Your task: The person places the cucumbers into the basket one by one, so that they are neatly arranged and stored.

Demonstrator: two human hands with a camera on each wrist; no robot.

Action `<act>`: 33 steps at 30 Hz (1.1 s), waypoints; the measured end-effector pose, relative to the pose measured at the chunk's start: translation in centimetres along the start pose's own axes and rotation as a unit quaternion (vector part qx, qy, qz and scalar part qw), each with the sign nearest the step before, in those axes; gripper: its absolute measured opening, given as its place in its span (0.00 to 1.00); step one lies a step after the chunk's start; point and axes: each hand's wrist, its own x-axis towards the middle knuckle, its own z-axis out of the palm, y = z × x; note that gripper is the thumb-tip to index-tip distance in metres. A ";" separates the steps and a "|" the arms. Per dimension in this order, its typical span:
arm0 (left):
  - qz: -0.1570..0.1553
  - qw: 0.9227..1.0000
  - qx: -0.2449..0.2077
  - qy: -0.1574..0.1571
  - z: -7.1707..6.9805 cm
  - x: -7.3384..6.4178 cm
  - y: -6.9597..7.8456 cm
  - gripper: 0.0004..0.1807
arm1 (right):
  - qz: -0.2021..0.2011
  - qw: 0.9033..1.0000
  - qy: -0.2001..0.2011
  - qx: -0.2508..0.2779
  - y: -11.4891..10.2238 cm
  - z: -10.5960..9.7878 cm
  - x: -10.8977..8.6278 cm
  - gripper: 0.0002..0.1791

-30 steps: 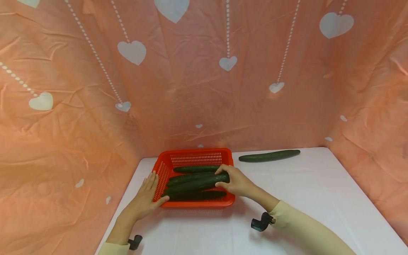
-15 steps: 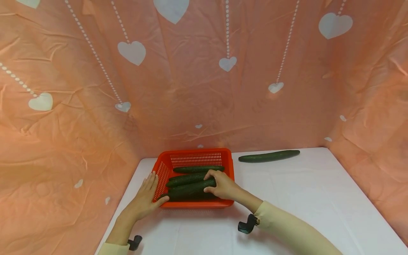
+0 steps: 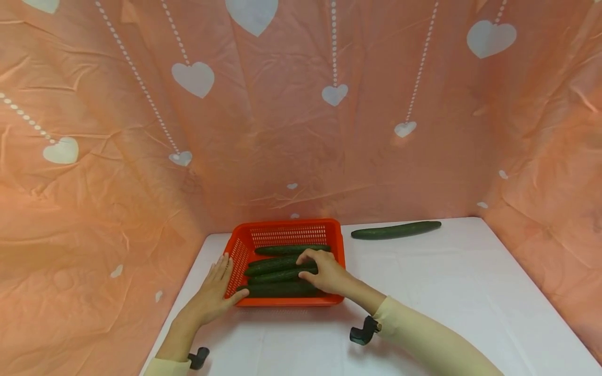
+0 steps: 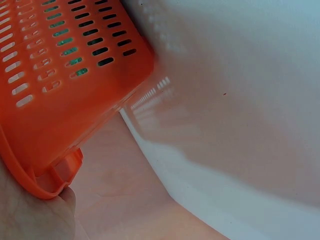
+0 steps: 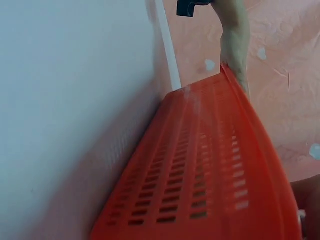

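A red plastic basket point(image 3: 288, 302) with slotted walls stands on the white table and holds several long green cucumbers lying side by side. My left hand point(image 3: 210, 293) rests on the basket's left rim near the front corner, its fingers straight. Over the right part of the basket is my right hand point(image 3: 326, 272), thumb and fingers curved but apart, gripping nothing visible. Below it lie a middle cucumber point(image 3: 277, 275) and the front cucumber point(image 3: 277, 290), their right ends partly hidden by the hand. In the left wrist view, part of the left hand point(image 4: 37, 217) touches the basket rim.
One more cucumber point(image 3: 396, 230) lies on the white table point(image 3: 423, 282) at the back, right of the basket. A peach-coloured sheet point(image 3: 367, 172) with white hearts hangs behind and at both sides. Small black wrist cameras sit by both sleeves.
My right hand has moved left with a cucumber, lowered it to the basket's front side and let go. The left hand has stayed on the rim.
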 end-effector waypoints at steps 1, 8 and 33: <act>0.000 1.000 0.001 -0.001 0.0 0.0 0.0 0.58 | -0.003 1.000 0.006 0.002 0.1 -0.2 -0.1 0.13; 0.002 1.000 0.006 -0.001 -0.3 0.0 0.1 0.58 | -0.030 0.999 0.041 0.015 1.7 -2.7 -0.9 0.12; 0.003 1.000 0.004 0.001 0.0 0.1 -0.2 0.59 | -0.006 0.986 0.150 -0.074 11.9 -13.6 -5.1 0.19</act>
